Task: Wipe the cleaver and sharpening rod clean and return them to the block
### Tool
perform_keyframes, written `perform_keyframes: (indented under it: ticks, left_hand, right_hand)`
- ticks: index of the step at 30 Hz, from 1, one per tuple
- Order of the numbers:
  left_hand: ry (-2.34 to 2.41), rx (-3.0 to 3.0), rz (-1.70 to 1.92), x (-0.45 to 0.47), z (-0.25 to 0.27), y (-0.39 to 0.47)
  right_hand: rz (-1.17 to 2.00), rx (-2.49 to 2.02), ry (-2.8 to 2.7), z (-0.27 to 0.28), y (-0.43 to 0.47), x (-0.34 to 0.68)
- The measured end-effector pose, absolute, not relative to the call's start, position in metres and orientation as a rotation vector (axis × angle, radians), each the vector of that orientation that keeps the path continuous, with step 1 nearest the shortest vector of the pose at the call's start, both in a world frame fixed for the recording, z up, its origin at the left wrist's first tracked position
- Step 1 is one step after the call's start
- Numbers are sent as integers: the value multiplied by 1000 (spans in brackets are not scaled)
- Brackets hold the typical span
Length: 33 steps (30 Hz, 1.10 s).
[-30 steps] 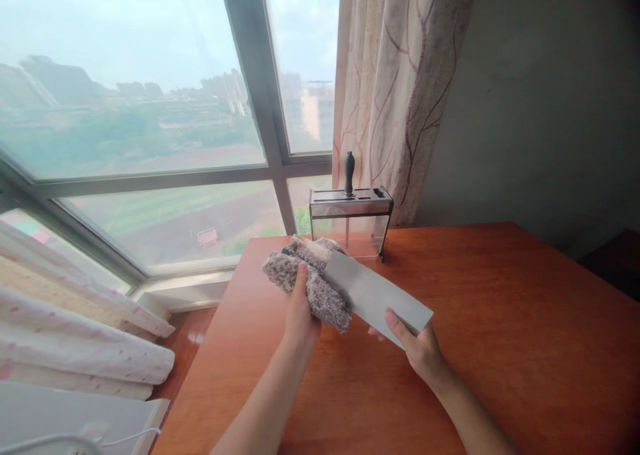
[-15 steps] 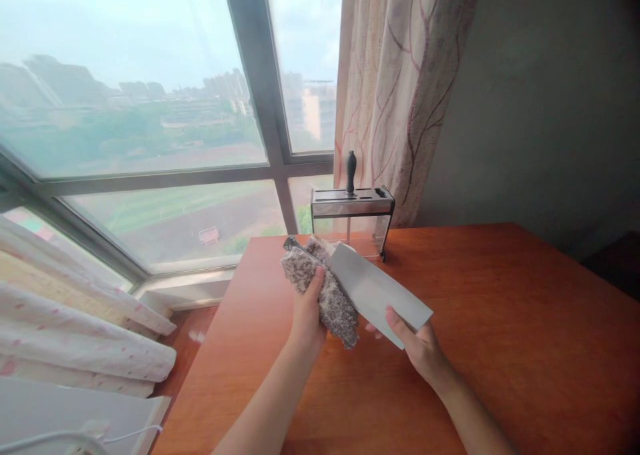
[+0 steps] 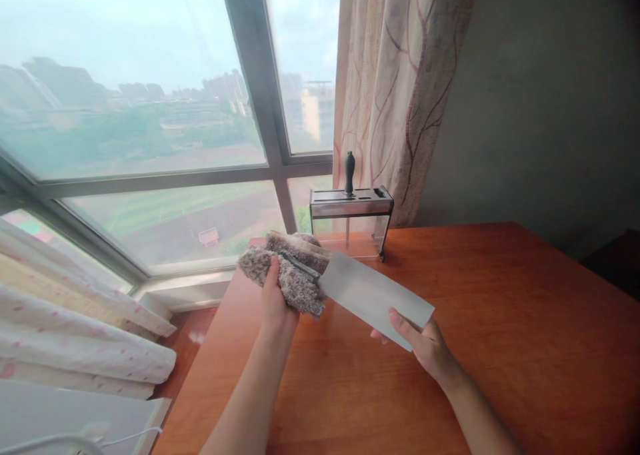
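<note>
A cleaver with a broad, pale grey blade (image 3: 377,298) is held above the table, tilted down to the right. My right hand (image 3: 425,345) grips the blade's far end, thumb on the upper face and fingertips showing under its lower edge. At the other end, a dark handle (image 3: 300,266) lies between folds of a fluffy grey-brown cloth (image 3: 300,288). Around that cloth my left hand (image 3: 277,298) is closed, with its thumb on top and the other fingers hidden beneath.
A knife holder (image 3: 351,206) with clear sides and one dark-handled tool (image 3: 349,173) standing in it is at the table's back edge. The wooden table (image 3: 500,322) extends right. Windows and curtains (image 3: 395,95) stand behind; another curtain (image 3: 80,328) hangs at left.
My left hand and the cloth have shifted left and slightly up, away from the blade, baring more of the dark handle. The blade has tipped slightly flatter; my right hand keeps its grip.
</note>
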State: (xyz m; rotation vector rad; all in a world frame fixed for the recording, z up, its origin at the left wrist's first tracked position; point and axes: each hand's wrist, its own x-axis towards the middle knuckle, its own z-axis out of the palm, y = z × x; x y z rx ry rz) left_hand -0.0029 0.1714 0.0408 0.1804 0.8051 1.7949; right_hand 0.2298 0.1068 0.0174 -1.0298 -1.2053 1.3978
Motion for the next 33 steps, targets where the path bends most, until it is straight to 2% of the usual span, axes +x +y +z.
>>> perform_keyframes:
  ticks: [13, 23, 27, 33]
  left_hand:
    - [498, 333, 1572, -14, 44, 156]
    - [526, 284, 1400, -4, 43, 154]
    - [477, 268, 1479, -8, 49, 156]
    - [370, 345, 1824, -19, 60, 156]
  right_hand:
    - [1642, -840, -851, 7, 126, 254]
    - [1708, -831, -684, 0, 126, 255]
    - [1681, -839, -655, 2, 128, 257]
    - [1619, -821, -696, 5, 129, 257]
